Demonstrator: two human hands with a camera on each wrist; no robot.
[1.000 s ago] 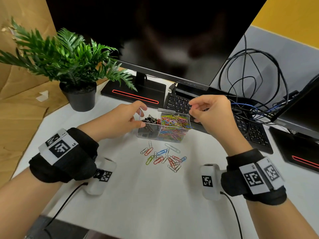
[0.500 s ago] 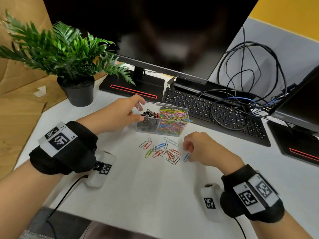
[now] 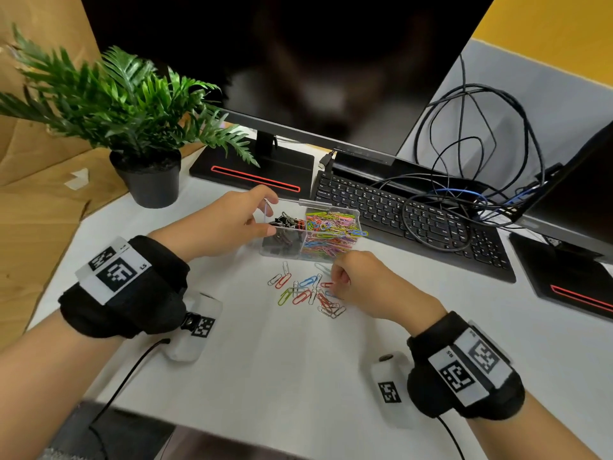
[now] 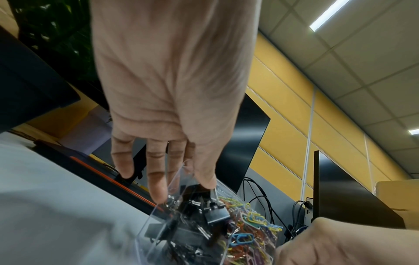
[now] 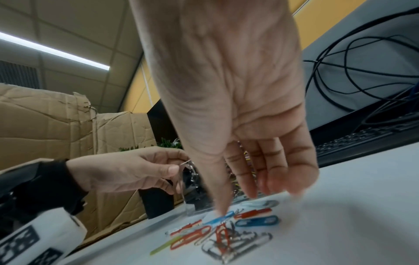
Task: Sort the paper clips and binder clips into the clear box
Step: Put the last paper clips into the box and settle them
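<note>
Head view: left hand (image 3: 229, 224) gripped clear plastic box (image 3: 282, 252) wall; right hand (image 3: 368, 283) grip closing, fingertips (image 5: 223, 210) on loose coloured paper clips (image 3: 306, 293) on white tabletop (image 3: 282, 360); whether clamped, cannot tell.

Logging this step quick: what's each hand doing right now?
Left hand: grips the clear box wall.
Right hand: fingers down on loose paper clips, nothing pinched yet.

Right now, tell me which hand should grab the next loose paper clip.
Right hand: its fingertips already reach the loose paper clips on the desk. The left hand grips the clear box.
</note>
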